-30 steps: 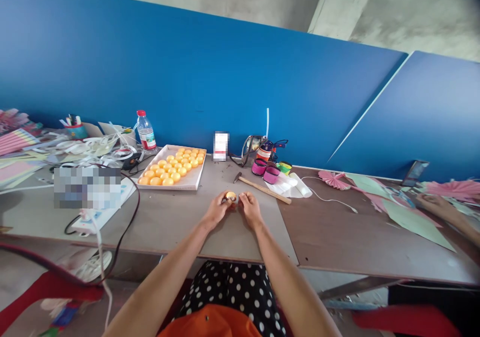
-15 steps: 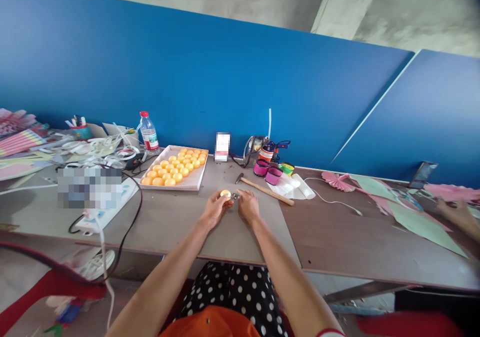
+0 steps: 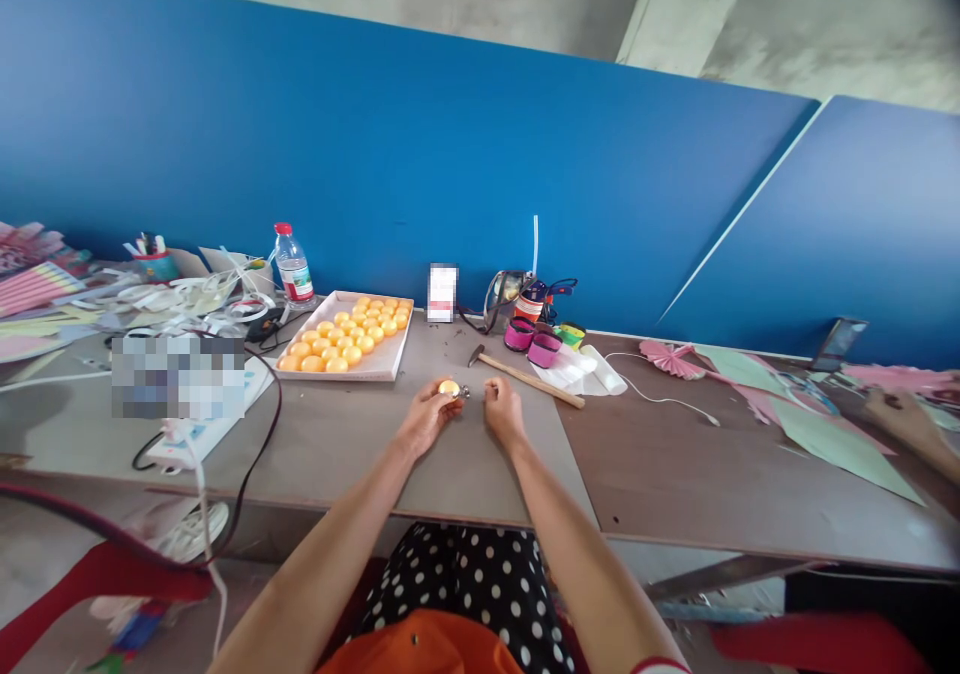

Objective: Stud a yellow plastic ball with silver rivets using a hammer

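**Blue wall, cluttered counter: ball in your left hand, right hand just beside it**

Blue partition wall [image 3: 420, 154] backs a long counter [image 3: 337, 444], and you have only the head view.

Your left hand [image 3: 427, 416] is closed around one orange ball [image 3: 449, 388], held up at the fingertips just above the counter's middle. A small metal piece [image 3: 463, 392] sits at the ball's right side, touching it. It is too small to make out further. Your right hand [image 3: 502, 409] rests just to the right of the ball, apart from it. Its fingers are curled shut, and you cannot tell whether they pinch anything tiny.

One hammer [image 3: 525, 375] lies just beyond your right hand, which is the nearer of the two. Its head is close to the ball, and its handle runs off to the right and towards you.

One white tray [image 3: 337, 374] stands beyond your left hand. It holds roughly two dozen more orange balls, packed too tightly for a sure count. You also have one water bottle [image 3: 292, 266] behind the tray and two pink tape rolls [image 3: 517, 334] past the hammer.

Far right, a co-worker's hand [image 3: 900, 416] rests among the paper sheets.
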The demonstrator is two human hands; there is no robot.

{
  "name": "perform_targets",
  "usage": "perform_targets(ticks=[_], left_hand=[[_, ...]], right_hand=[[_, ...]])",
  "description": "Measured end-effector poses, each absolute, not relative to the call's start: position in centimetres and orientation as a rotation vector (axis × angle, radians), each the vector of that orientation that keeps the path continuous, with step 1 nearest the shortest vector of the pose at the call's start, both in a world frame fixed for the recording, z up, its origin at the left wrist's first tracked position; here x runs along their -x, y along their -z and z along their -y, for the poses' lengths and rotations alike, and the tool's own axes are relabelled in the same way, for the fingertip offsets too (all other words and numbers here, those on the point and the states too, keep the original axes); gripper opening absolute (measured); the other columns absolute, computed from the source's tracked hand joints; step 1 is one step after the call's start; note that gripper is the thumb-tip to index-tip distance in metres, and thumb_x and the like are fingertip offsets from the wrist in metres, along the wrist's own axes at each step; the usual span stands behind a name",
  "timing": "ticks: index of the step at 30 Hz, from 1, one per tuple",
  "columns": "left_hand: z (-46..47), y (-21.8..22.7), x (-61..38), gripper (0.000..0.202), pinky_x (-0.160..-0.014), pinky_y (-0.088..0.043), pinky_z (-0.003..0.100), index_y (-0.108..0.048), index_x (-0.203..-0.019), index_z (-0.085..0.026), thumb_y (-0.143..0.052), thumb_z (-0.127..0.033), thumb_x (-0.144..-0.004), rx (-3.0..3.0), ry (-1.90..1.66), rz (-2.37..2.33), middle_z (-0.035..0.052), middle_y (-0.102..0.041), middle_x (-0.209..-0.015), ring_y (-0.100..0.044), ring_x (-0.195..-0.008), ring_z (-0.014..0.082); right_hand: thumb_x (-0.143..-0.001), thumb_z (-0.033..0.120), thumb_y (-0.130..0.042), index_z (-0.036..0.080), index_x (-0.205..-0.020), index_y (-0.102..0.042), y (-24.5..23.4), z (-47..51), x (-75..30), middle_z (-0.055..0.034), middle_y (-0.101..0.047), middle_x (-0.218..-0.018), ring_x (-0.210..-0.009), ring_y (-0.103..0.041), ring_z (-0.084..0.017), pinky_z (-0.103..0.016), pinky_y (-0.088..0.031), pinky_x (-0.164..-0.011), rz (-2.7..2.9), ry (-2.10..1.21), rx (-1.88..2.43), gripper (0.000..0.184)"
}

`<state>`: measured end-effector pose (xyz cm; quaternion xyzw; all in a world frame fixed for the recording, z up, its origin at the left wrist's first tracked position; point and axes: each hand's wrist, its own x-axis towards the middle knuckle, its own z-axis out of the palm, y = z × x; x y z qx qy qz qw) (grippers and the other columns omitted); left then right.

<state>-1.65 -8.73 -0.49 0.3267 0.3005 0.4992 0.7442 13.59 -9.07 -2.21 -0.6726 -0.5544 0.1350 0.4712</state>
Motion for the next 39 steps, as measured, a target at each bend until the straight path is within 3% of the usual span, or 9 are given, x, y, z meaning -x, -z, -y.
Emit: perform_targets(ticks=[6,15,20,27,39], left_hand=[[8.9,0.2,1.7,0.041,-0.062,-0.047,0.026,-0.056,-0.105,-0.016,-0.063,-0.012,-0.065,-0.709,-1.095,-0.663,0.0029,-0.063,-0.078,-0.060,-0.062,0.0115],[8.6,1.2,1.6,0.049,-0.070,-0.048,0.029,-0.054,-0.109,-0.016,-0.070,-0.019,-0.062,-0.821,-1.078,-0.620,0.0026,-0.063,-0.081,-0.061,-0.068,0.0127],[8.5,1.5,1.4,0.050,-0.070,-0.049,0.030,-0.054,-0.108,-0.017,-0.071,-0.023,-0.061,-0.868,-1.099,-0.670,0.0028,-0.061,-0.086,-0.059,-0.066,0.0118],[8.6,1.6,1.3,0.042,-0.069,-0.049,0.028,-0.057,-0.102,-0.017,-0.070,-0.023,-0.062,-0.971,-1.128,-0.731,0.0047,-0.059,-0.095,-0.058,-0.068,0.0117],[8.7,1.2,1.2,0.042,-0.068,-0.048,0.027,-0.061,-0.101,-0.019,-0.069,-0.019,-0.060,-0.932,-1.121,-0.747,0.0025,-0.060,-0.089,-0.056,-0.066,0.0109]], right_hand=[[-0.076,0.032,-0.040,0.018,-0.077,-0.053,1.7,9.9,-13.7,0.0025,-0.053,-0.057,-0.048,-0.047,-0.011,-0.023,-0.039,-0.051,1.259,-0.470,1.512,0.019],[-0.070,0.035,-0.055,0.017,-0.082,-0.061,1.9,10.5,-12.0,0.0035,-0.054,-0.055,-0.055,-0.049,-0.011,-0.026,-0.042,-0.060,1.138,-0.951,1.104,0.023],[-0.067,0.032,-0.056,0.019,-0.076,-0.058,1.9,10.7,-11.8,0.0059,-0.049,-0.051,-0.048,-0.044,-0.010,-0.023,-0.037,-0.050,1.127,-1.005,1.124,0.016],[-0.066,0.031,-0.057,0.019,-0.070,-0.058,1.5,11.1,-11.6,0.0057,-0.049,-0.055,-0.050,-0.041,-0.008,-0.021,-0.034,-0.052,1.211,-1.020,1.141,0.013],[-0.069,0.032,-0.053,0.019,-0.069,-0.058,1.9,10.8,-12.0,0.0045,-0.051,-0.056,-0.052,-0.041,-0.009,-0.021,-0.035,-0.052,1.340,-0.921,1.238,0.014]])
